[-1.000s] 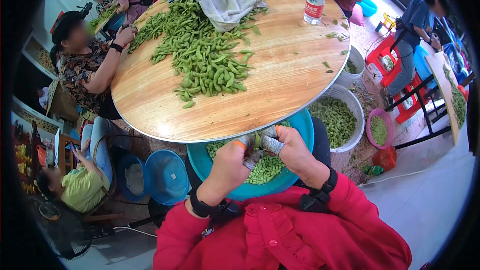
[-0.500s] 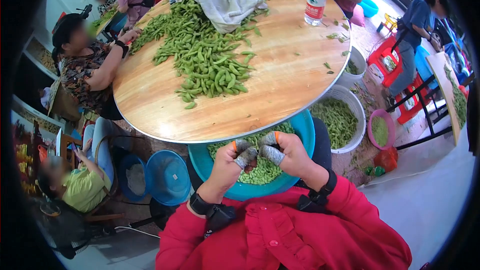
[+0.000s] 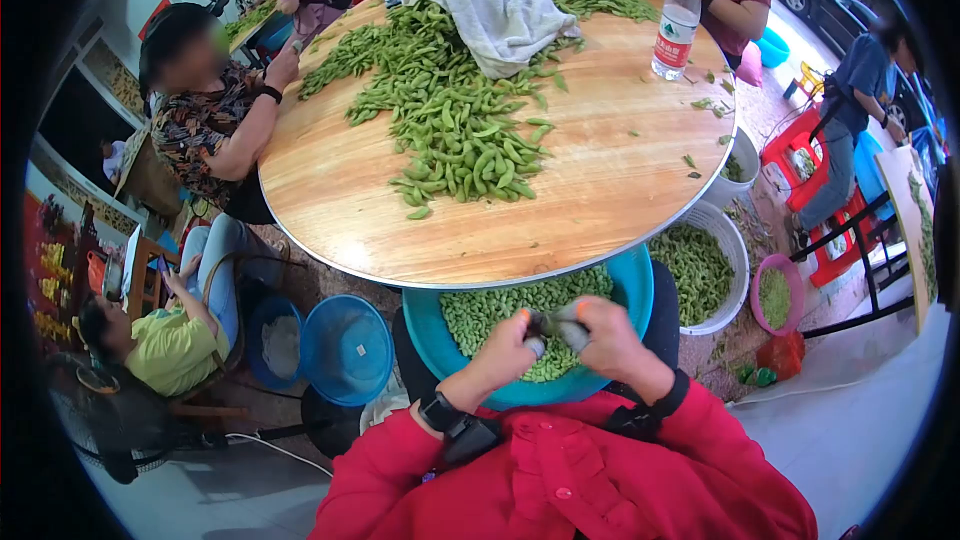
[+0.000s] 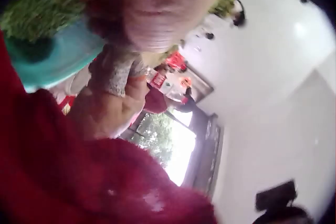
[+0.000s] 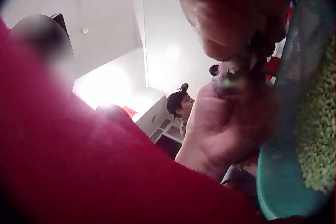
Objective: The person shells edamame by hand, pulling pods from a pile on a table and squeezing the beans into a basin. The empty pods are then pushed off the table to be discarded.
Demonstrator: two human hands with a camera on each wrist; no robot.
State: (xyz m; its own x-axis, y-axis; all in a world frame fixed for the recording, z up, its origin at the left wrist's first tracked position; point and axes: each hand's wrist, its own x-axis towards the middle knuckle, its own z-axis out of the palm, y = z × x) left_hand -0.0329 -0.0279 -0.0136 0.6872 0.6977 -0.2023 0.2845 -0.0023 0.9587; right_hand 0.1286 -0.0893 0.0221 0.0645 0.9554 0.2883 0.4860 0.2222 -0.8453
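At lower centre of the frame, with left hand (image 3: pixel 503 348) and right hand (image 3: pixel 610 336) apparently pinching a blurred pod (image 3: pixel 543 324): best to squeeze low above the tub (image 3: pixel 633 288), dropping beans (image 3: pixel 510 302) squarely inside.

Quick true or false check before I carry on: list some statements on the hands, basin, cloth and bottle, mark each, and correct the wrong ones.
1. The left hand and right hand are over the teal basin. True.
2. The teal basin holds only whole pods. False: it holds shelled green beans.
3. The cloth covers part of the pile of green pods. True.
4. The bottle stands upright on the table. True.
5. In the head view, the bottle is left of the cloth. False: it is to the right.
6. The hands are wide apart. False: they are close together.
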